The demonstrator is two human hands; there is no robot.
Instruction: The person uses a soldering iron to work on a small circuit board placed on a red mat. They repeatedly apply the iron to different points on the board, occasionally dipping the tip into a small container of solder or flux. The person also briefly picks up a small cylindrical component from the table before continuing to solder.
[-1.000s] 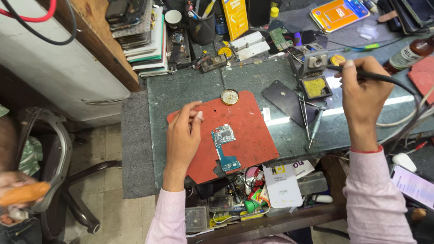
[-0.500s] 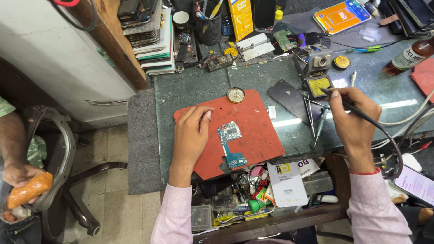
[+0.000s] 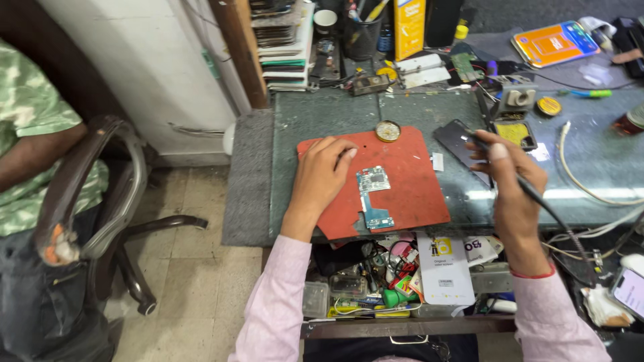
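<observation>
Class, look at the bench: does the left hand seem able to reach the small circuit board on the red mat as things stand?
Probably yes. The left hand rests on the red mat just beside the circuit board, and nothing lies between them. The right hand, gripping a soldering iron, is off to the other side.

1. Your left hand [image 3: 320,175] is bare, below a pale pink long sleeve [image 3: 278,305].
2. Your right hand [image 3: 511,194] is bare too, with a red thread [image 3: 531,273] at the wrist above a matching pink cuff.

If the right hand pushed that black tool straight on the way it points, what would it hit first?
Probably the dark phone panel lying on the glass bench: the right hand aims the soldering iron up-left at it, though depth is unclear.
</observation>
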